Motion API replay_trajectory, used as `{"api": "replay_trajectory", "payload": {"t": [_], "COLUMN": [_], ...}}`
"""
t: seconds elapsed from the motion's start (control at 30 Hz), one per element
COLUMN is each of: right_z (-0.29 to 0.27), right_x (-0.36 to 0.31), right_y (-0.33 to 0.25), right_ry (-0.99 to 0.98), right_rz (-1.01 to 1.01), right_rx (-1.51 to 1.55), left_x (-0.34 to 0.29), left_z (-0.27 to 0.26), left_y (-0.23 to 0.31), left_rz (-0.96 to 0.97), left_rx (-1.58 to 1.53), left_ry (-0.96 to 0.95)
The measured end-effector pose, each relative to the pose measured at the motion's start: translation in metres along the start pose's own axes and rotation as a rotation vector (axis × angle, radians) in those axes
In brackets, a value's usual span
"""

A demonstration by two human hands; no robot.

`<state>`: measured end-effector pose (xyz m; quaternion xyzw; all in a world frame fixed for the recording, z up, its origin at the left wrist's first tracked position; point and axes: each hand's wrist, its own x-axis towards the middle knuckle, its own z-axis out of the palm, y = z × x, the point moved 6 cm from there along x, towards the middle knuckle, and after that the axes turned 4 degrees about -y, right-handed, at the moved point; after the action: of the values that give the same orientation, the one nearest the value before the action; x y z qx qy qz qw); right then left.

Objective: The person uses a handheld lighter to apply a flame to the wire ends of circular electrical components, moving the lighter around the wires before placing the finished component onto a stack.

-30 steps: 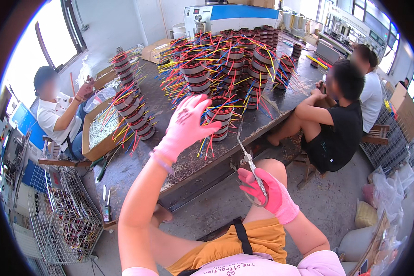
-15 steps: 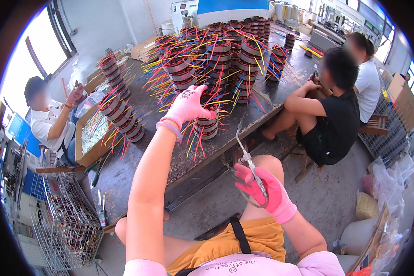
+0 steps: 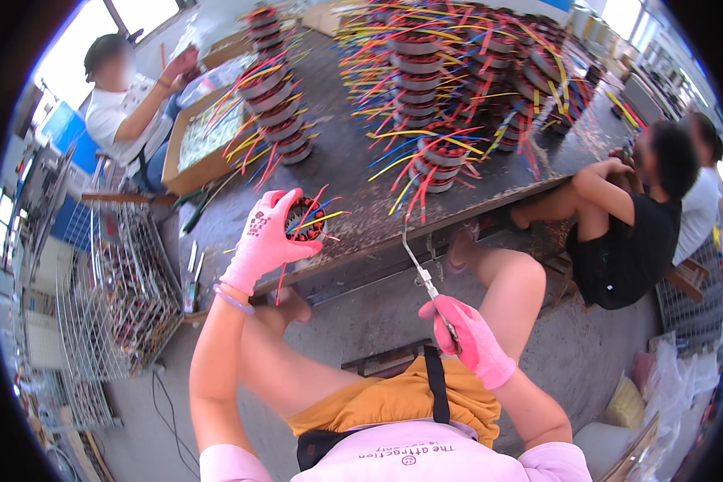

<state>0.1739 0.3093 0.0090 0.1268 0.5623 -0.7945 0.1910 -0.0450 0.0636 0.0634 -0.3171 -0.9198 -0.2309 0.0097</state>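
Note:
My left hand, in a pink glove, grips a ring-shaped motor stator with red-brown windings and red, yellow and blue lead wires. It is held above the table's front edge, its open face turned partly to the right. In my pink-gloved right hand is a slim metal wand with a bent, thin nozzle, its tip by the table edge and apart from the stator. A short stack of stators stands on the table beyond both hands.
Tall stator stacks bristle with wires at the back, and another stack leans at left beside a cardboard box of pale pieces. A person sits across at left; two sit at right. Wire baskets stand on the left.
My left hand has come from the short stack toward me and to the left, now carrying a stator. My right hand has closed more firmly around the wand. The view has shifted downward.

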Motion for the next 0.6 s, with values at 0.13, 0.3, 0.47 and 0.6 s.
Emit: {"api": "replay_trajectory", "payload": {"t": [0.13,0.3,0.47,0.6], "right_z": [0.013,0.022,0.021,0.024], "right_x": [0.019,0.028,0.03,0.032], "right_y": [0.023,0.029,0.03,0.032], "right_ry": [-0.024,-0.012,0.015,0.046], "right_rz": [0.06,0.136,0.142,0.16], "right_rx": [0.01,-0.015,-0.039,-0.045], "left_x": [-0.023,-0.026,-0.014,-0.016], "left_z": [0.025,0.027,0.039,0.046], "left_y": [-0.032,-0.033,-0.03,-0.023], "left_rz": [-0.076,-0.128,-0.163,-0.152], "left_rx": [0.04,-0.016,0.002,0.085], "left_ry": [0.025,-0.055,-0.057,0.019]}}
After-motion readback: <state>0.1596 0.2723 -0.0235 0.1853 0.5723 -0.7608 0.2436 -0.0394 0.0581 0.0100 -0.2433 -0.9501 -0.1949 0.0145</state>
